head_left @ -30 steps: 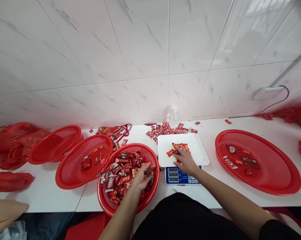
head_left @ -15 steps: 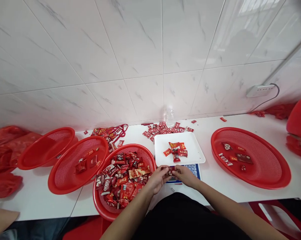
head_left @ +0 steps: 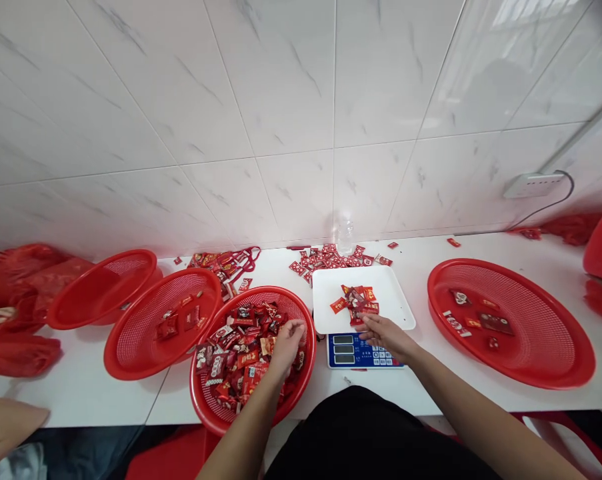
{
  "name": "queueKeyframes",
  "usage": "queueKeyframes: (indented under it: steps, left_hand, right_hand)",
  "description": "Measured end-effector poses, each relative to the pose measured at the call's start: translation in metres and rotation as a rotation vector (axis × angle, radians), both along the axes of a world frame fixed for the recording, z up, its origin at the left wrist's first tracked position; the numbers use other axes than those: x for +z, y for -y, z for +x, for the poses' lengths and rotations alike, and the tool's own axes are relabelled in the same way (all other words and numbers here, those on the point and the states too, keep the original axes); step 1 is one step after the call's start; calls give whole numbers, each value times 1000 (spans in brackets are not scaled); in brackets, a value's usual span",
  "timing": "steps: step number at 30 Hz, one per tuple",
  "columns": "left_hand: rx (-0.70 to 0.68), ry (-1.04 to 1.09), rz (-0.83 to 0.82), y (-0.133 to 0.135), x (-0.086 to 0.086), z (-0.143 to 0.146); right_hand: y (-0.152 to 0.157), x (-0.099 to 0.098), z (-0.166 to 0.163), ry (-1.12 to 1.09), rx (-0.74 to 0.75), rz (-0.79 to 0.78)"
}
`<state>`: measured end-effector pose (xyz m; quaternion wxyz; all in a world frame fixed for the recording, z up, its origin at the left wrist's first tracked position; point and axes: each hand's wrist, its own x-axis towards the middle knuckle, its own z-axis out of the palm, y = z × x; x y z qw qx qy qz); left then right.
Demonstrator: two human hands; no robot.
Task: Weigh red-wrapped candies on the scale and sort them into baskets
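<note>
My left hand (head_left: 287,343) is over the right part of a red basket (head_left: 197,390) heaped with small red snack packets (head_left: 248,360). Its fingertips are drawn together, and what they may hold is hidden. My right hand (head_left: 388,335) has its fingers stretched out above the front edge of a white tray (head_left: 331,313), with nothing seen in them. On that tray lies a small pile of red and orange packets (head_left: 357,301). The tray belongs to a weighing scale, whose blue keypad panel (head_left: 345,361) shows below it.
A large red basket (head_left: 545,347) with a few packets stands right. Two more red baskets, a near one (head_left: 125,353) and a far one (head_left: 95,280), are left. Loose packets (head_left: 325,257) and a clear bottle (head_left: 345,237) lie by the wall. Another person's arm (head_left: 11,427) shows far left.
My hands have parted from the packet they held together. My left hand moved left over the basket, and my right hand moved to the tray edge. A dark red packet now tops the tray pile.
</note>
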<state>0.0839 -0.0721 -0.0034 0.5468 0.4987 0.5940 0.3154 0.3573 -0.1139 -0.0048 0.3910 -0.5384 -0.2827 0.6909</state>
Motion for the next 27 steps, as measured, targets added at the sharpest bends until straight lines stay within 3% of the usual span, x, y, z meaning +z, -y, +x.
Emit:
queueKeyframes:
  steps: [7, 11, 17, 27]
  left_hand:
    - [-269, -752, 171, -10, -53, -40]
    - [-423, -986, 169, -10, -63, -39]
    - [-555, -1069, 127, -22, -63, -29]
    - [-577, -1109, 191, -29, -75, -32]
  right_hand:
    - [39, -27, -26, 35, 185, -98]
    - [55, -30, -26, 59, 174, -137]
    - [62, -23, -24, 103, 80, -121]
    - [81, -28, -33, 122, 32, -172]
